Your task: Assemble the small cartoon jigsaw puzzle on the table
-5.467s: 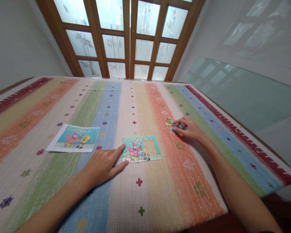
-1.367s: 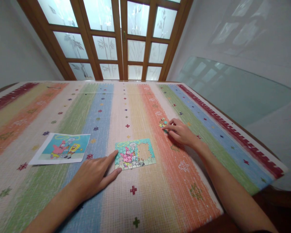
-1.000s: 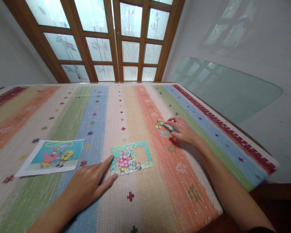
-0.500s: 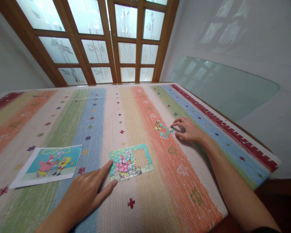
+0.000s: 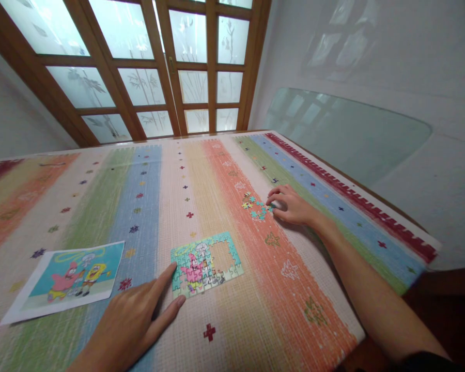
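Observation:
A partly assembled jigsaw puzzle (image 5: 196, 274) of cartoon figures lies flat on the striped tablecloth, with a gap in its upper right part and a smaller one at lower left. My left hand (image 5: 134, 310) rests at its left edge, thumb and index finger stretched apart and fingertips touching the border. Several loose puzzle pieces (image 5: 259, 213), mostly turquoise and some yellow, lie in a small heap on the orange stripe. My right hand (image 5: 290, 205) is at the right side of this heap, fingers bent and fingertips at a turquoise piece. A space shows between its thumb and fingers.
A printed reference picture (image 5: 73, 279) of the same cartoon lies left of my left hand. The striped tablecloth (image 5: 232, 325) covers the table. A glass-paned wooden door (image 5: 174, 77) stands beyond, and a pale wall (image 5: 411, 67) with a glass panel (image 5: 344, 124) runs along the right.
The view has shifted slightly, moving the table's contents a little in the picture. My right hand stays by the loose pieces, and my left hand stays at the puzzle's edge.

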Tool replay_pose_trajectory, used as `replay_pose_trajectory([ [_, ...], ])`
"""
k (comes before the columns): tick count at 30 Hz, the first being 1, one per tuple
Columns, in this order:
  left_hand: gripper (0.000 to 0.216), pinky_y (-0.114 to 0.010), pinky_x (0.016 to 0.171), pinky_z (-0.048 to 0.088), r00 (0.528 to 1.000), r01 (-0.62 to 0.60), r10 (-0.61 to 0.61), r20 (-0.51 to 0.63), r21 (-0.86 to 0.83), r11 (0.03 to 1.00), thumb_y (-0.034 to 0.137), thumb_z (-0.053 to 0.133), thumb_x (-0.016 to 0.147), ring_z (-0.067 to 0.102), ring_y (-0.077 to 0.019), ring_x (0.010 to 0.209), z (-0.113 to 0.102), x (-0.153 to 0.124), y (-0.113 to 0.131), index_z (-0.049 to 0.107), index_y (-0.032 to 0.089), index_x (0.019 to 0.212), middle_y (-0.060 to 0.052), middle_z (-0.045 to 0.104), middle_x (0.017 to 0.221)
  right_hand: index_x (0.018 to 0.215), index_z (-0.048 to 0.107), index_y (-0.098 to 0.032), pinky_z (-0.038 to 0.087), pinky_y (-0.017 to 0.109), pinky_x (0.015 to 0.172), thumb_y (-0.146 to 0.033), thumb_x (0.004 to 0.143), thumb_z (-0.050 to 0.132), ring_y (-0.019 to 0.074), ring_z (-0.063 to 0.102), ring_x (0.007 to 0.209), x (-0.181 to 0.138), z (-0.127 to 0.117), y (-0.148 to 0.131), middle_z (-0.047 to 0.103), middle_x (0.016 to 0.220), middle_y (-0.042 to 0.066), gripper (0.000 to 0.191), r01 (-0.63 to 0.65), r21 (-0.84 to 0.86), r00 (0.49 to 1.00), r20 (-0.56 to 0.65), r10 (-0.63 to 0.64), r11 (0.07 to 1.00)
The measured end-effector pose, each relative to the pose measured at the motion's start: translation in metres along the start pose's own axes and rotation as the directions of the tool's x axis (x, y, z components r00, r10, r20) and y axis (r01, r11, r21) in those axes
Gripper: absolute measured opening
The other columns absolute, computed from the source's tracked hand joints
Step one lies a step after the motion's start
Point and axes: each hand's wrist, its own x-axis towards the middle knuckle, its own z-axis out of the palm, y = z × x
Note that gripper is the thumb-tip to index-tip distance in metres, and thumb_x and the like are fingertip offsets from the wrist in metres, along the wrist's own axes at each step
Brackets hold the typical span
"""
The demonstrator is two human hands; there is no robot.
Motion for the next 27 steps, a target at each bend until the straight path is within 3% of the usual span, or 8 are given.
replay_pose_trajectory([
  [5, 0.053, -0.030, 0.061, 0.061, 1.000, -0.021, 0.021, -0.022, 0.008, 1.000, 0.052, 0.038, 0.106, 0.078, -0.0235, 0.073, -0.002, 0.001, 0.000, 0.043, 0.017, 0.146, -0.006, 0.081, 0.093, 0.088, 0.073, -0.026, 0.045, 0.051, 0.100, -0.019, 0.078, 0.058, 0.0277, 0.056, 0.103, 0.001, -0.003, -0.005, 0.062, 0.107, 0.008, 0.020, 0.041, 0.040, 0.999, -0.025, -0.040, 0.998],
  [9, 0.055, -0.031, 0.062, 0.061, 1.000, -0.016, 0.015, -0.020, -0.016, 1.000, 0.052, 0.040, 0.105, 0.078, -0.0240, 0.073, -0.002, 0.001, -0.001, 0.041, 0.019, 0.150, -0.004, 0.081, 0.094, 0.086, 0.074, -0.029, 0.045, 0.051, 0.100, -0.021, 0.079, 0.057, 0.0273, 0.058, 0.101, 0.002, -0.009, -0.009, 0.065, 0.106, 0.006, 0.020, 0.018, 0.069, 0.999, 0.041, -0.021, 0.997],
  [17, 0.054, -0.032, 0.063, 0.061, 1.000, 0.003, -0.002, 0.006, -0.026, 1.000, 0.053, 0.037, 0.106, 0.078, -0.0244, 0.073, 0.000, 0.000, -0.001, 0.047, 0.018, 0.144, -0.006, 0.081, 0.093, 0.098, 0.072, -0.028, 0.049, 0.053, 0.098, -0.018, 0.072, 0.060, 0.0297, 0.060, 0.102, 0.000, -0.011, 0.002, 0.067, 0.108, 0.008, 0.031, -0.054, 0.094, 0.995, 0.088, 0.046, 0.994],
  [27, 0.055, -0.031, 0.062, 0.061, 1.000, -0.020, 0.019, -0.023, -0.013, 1.000, 0.052, 0.036, 0.106, 0.078, -0.0238, 0.069, -0.001, 0.001, -0.001, 0.042, 0.017, 0.148, -0.005, 0.081, 0.090, 0.108, 0.072, -0.026, 0.051, 0.053, 0.096, -0.021, 0.080, 0.060, 0.0307, 0.061, 0.104, -0.004, -0.009, 0.011, 0.067, 0.108, 0.011, 0.031, -0.101, 0.026, 0.993, 0.058, 0.099, 0.995],
])
